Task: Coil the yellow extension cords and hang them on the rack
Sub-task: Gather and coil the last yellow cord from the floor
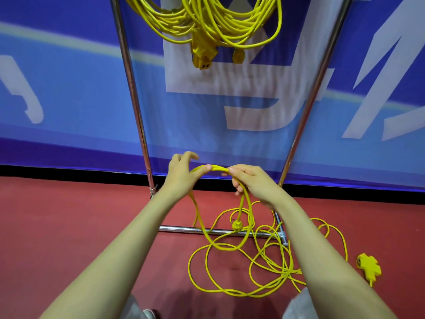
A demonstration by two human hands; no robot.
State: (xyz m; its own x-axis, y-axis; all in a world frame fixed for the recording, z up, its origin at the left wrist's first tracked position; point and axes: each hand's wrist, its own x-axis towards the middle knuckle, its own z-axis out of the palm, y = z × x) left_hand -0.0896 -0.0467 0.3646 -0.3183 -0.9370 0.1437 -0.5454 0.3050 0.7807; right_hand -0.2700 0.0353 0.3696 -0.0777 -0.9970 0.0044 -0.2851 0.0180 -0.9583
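Note:
A yellow extension cord (230, 247) lies in loose tangled loops on the red floor, its three-way socket end (369, 265) at the right. My left hand (181, 173) pinches the top of a raised loop between thumb and fingers. My right hand (250, 180) grips the same loop, with strands hanging below it down to a round plug (237, 225). Two coiled yellow cords (207, 17) hang from the top of the chrome rack (131, 77), their plug ends dangling.
The rack's lower crossbar (184, 230) runs along the floor under the hanging loop, with its uprights at left and right (308, 107). A blue banner wall (69, 88) stands right behind the rack. My knees show at the bottom edge.

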